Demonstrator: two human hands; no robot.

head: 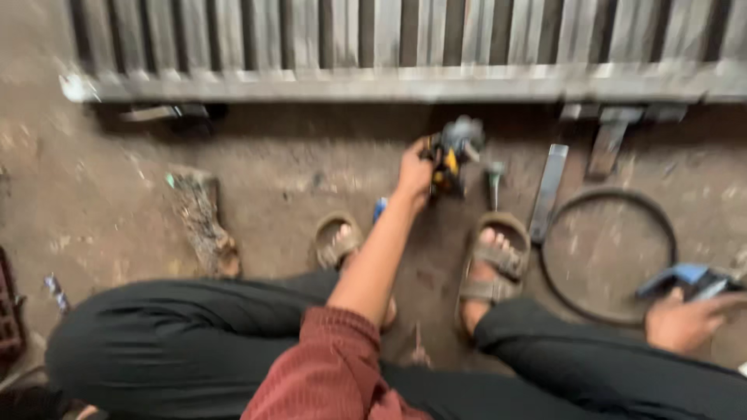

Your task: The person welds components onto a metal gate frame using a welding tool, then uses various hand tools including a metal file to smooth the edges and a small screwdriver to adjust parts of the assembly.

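I squat on a dirt floor in black trousers and sandals. My left hand (pixel 415 173), on an arm in a dark red sleeve, reaches forward between my feet and grips a yellow and black power tool (pixel 451 155) resting on the ground. My right hand (pixel 685 320) is low at the right, beside my right knee, closed on a blue object (pixel 691 278) whose shape is too blurred to make out.
A grey metal grille (pixel 405 78) of upright bars spans the far side. A black ring (pixel 548 288) and a flat metal bar (pixel 549 189) lie right of my right foot. A rough wood chunk (pixel 204 225) lies left. A small blue item (pixel 380 208) sits between my feet.
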